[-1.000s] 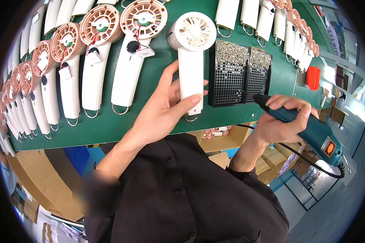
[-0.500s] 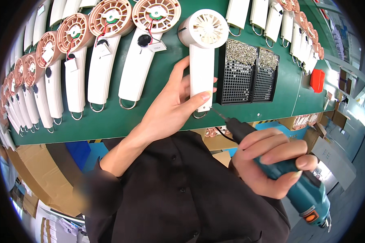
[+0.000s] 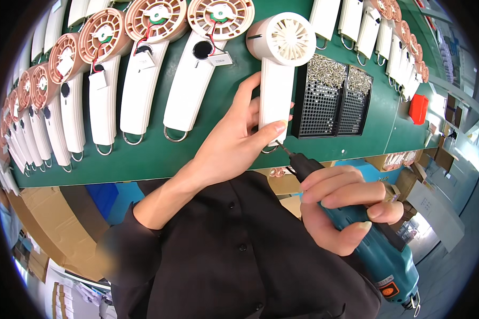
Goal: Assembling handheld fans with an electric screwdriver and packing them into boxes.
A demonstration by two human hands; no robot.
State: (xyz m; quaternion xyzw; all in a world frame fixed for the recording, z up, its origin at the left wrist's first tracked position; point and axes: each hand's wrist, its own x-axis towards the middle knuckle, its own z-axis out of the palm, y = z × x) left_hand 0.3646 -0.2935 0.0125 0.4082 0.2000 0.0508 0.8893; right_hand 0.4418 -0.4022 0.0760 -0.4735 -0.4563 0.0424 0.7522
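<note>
My left hand (image 3: 234, 135) is wrapped round the lower handle of a white handheld fan (image 3: 275, 90), thumb on its front face. The fan's round slatted head points away from me, and a metal loop hangs at the handle's end. In my right hand (image 3: 346, 207) is a teal electric screwdriver (image 3: 378, 255) with a black nose, gripped by closed fingers. Its thin bit points up and left, with the tip at the bottom end of the fan handle. Whether a screw sits at that tip is too small to tell.
Two black perforated screw trays (image 3: 319, 109) with loose screws stand just right of the fan on the green table (image 3: 149, 170). Rows of fans with open pink heads and wires (image 3: 194, 74) lie to the left. More fans and a red bin (image 3: 419, 109) are at the right.
My right hand has brought the screwdriver left, so its bit now meets the handle's end. The held fan has shifted slightly right in the picture, along with the table items.
</note>
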